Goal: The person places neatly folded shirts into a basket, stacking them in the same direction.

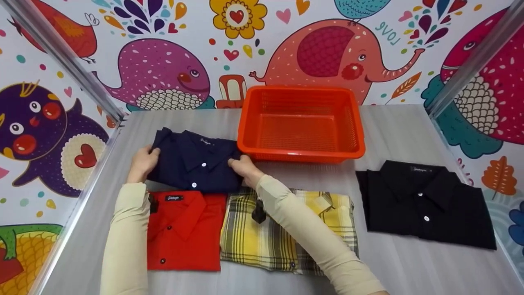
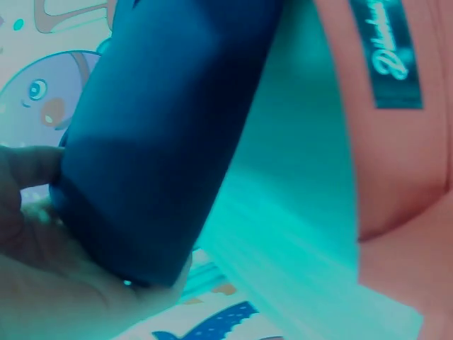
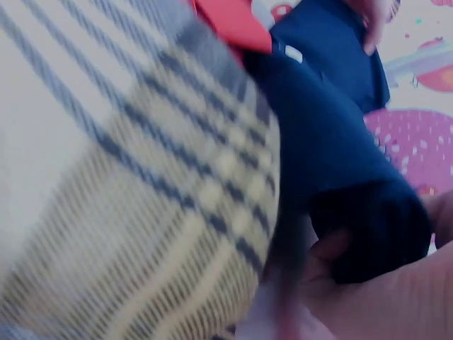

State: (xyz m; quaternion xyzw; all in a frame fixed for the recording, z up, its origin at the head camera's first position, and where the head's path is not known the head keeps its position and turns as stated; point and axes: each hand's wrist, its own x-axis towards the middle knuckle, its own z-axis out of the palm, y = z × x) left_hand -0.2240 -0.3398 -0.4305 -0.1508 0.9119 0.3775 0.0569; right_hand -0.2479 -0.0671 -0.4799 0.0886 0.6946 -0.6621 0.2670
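Observation:
A folded navy blue shirt (image 1: 186, 164) with white buttons is at the left of the table, collar toward the back. My left hand (image 1: 143, 162) grips its left edge, thumb on top; the left wrist view shows the fingers under the dark cloth (image 2: 156, 142). At the opposite edge my right hand (image 1: 245, 169) pinches the shirt near the basket's corner. In the right wrist view, fingers curl round the navy fold (image 3: 375, 227). Just in front lie a folded red shirt (image 1: 186, 241) and a yellow plaid shirt (image 1: 254, 241), partly covered by my right sleeve.
An orange-red plastic basket (image 1: 301, 155) with nothing in it stands at the back middle. A folded black shirt (image 1: 430, 205) lies at the right. Metal posts (image 1: 77, 61) and cartoon-printed walls (image 1: 163, 73) bound the grey table (image 1: 393, 262).

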